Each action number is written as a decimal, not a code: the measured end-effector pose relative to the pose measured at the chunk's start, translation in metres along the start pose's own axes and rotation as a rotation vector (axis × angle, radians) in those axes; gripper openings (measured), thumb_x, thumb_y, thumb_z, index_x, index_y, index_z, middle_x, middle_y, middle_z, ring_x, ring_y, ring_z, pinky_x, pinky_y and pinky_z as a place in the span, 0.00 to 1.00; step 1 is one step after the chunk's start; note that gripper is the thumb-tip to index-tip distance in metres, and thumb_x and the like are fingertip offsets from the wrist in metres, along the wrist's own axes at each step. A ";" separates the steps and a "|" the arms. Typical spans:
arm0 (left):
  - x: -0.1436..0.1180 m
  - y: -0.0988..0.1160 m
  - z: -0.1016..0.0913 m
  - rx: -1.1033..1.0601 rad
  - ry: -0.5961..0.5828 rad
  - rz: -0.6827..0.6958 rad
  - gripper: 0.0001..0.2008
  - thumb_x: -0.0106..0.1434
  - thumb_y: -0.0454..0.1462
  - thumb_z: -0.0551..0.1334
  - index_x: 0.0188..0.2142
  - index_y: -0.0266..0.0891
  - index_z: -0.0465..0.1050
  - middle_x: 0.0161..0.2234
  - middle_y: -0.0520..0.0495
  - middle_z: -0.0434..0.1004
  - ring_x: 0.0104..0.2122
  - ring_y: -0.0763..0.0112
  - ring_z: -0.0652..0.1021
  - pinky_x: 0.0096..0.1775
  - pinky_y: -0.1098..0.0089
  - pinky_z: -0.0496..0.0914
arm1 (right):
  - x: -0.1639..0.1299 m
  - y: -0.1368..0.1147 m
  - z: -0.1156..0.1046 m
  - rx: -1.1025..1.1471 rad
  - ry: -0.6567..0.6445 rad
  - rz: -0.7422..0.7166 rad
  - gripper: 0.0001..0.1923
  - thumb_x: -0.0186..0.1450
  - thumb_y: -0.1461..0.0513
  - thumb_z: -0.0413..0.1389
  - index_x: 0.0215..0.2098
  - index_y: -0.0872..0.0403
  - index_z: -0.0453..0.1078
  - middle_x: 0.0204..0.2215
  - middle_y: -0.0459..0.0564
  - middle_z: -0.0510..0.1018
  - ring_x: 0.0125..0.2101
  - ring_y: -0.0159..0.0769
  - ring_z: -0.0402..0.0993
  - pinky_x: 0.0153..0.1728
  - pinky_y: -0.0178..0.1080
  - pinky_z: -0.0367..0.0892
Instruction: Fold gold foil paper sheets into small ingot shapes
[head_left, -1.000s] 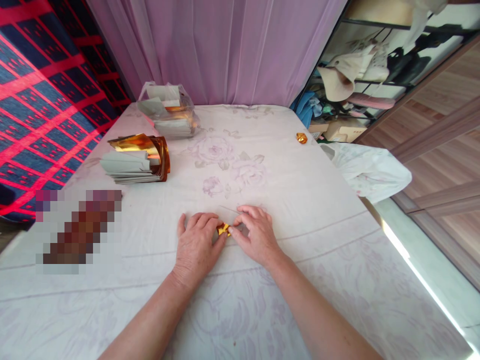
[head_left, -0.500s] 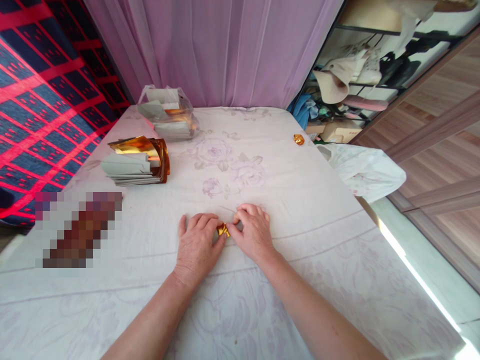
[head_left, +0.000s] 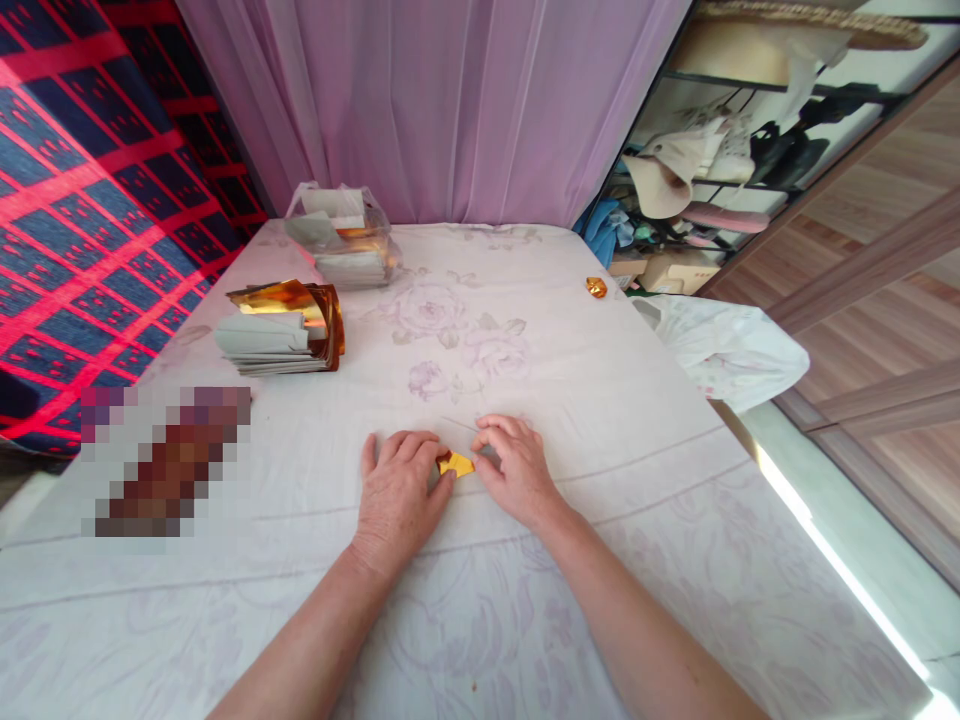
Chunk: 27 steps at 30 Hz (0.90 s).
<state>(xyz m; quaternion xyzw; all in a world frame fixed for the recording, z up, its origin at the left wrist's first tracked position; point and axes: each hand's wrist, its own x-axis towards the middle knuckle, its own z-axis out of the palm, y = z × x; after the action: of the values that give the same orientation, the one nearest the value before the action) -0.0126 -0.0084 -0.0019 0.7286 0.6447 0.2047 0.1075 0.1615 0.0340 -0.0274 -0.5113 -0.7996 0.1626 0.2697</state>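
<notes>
A small piece of gold foil paper [head_left: 456,464] lies on the white flowered sheet [head_left: 600,420], pinched between both hands. My left hand [head_left: 396,492] rests flat-knuckled on the sheet with its thumb and fingers against the foil's left side. My right hand [head_left: 516,470] presses on the foil's right side with its fingertips. Most of the foil is hidden under the fingers.
A stack of grey-and-gold foil sheets [head_left: 281,330] sits at the left, a clear plastic bag of more sheets [head_left: 341,235] behind it. One folded gold piece [head_left: 596,287] lies near the right edge. A white bag [head_left: 724,345] hangs off that edge. Pink curtain behind.
The foil piece shows a little more between the fingers and looks flatter. Both hands stay in place; the camera tilted slightly.
</notes>
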 end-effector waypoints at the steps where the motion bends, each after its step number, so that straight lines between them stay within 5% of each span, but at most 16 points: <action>1: 0.000 0.000 0.000 -0.002 -0.002 0.000 0.06 0.62 0.37 0.62 0.40 0.45 0.72 0.46 0.49 0.77 0.50 0.57 0.72 0.60 0.43 0.49 | 0.000 0.002 0.000 0.015 0.005 -0.009 0.07 0.59 0.68 0.57 0.35 0.50 0.70 0.47 0.50 0.75 0.49 0.42 0.69 0.50 0.46 0.58; 9: 0.000 -0.001 0.000 -0.005 0.023 0.017 0.06 0.62 0.37 0.62 0.40 0.45 0.73 0.46 0.48 0.78 0.49 0.58 0.73 0.60 0.45 0.50 | -0.004 -0.005 -0.007 0.051 0.110 -0.121 0.08 0.61 0.68 0.52 0.32 0.52 0.71 0.39 0.49 0.77 0.42 0.39 0.70 0.44 0.42 0.61; 15: 0.001 -0.001 0.002 -0.003 0.029 0.016 0.05 0.63 0.38 0.61 0.40 0.45 0.73 0.46 0.48 0.78 0.49 0.58 0.73 0.60 0.45 0.50 | -0.007 -0.013 -0.010 -0.024 -0.007 -0.241 0.13 0.60 0.70 0.51 0.35 0.51 0.76 0.34 0.49 0.76 0.35 0.37 0.67 0.39 0.40 0.63; 27: 0.002 0.001 0.000 0.005 0.031 0.017 0.05 0.61 0.36 0.62 0.38 0.44 0.73 0.45 0.49 0.78 0.49 0.58 0.73 0.59 0.45 0.52 | -0.008 -0.011 -0.008 -0.046 -0.063 -0.234 0.11 0.61 0.68 0.55 0.38 0.51 0.76 0.35 0.48 0.76 0.36 0.37 0.68 0.39 0.40 0.64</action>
<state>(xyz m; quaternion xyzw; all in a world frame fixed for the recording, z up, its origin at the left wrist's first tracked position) -0.0112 -0.0067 -0.0011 0.7310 0.6406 0.2154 0.0941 0.1604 0.0223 -0.0171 -0.4153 -0.8653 0.1276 0.2498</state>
